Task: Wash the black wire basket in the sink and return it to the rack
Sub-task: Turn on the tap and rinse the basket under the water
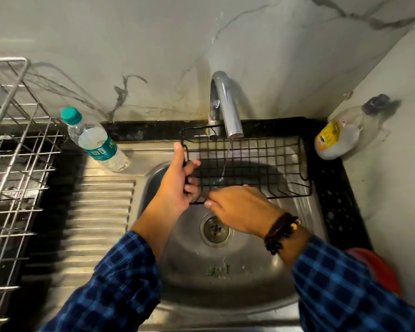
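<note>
The black wire basket [256, 161] hangs over the steel sink [185, 279], under the tap [225, 106]. A thin stream of water runs from the spout through its grid. My left hand [177, 185] grips the basket's left end, thumb up along the frame and fingers curled through the wires. My right hand [237, 207] lies across the basket's near bottom edge, fingers stretched out to the left and touching the wire. The silver dish rack [15, 164] stands at the far left on the counter.
A plastic water bottle with a green cap [94, 140] stands on the ribbed drainboard [101, 212] between rack and sink. A dish-soap bottle [338, 137] lies in the back right corner on a black mat. The wall rises on the right. Green bits lie near the drain [216, 232].
</note>
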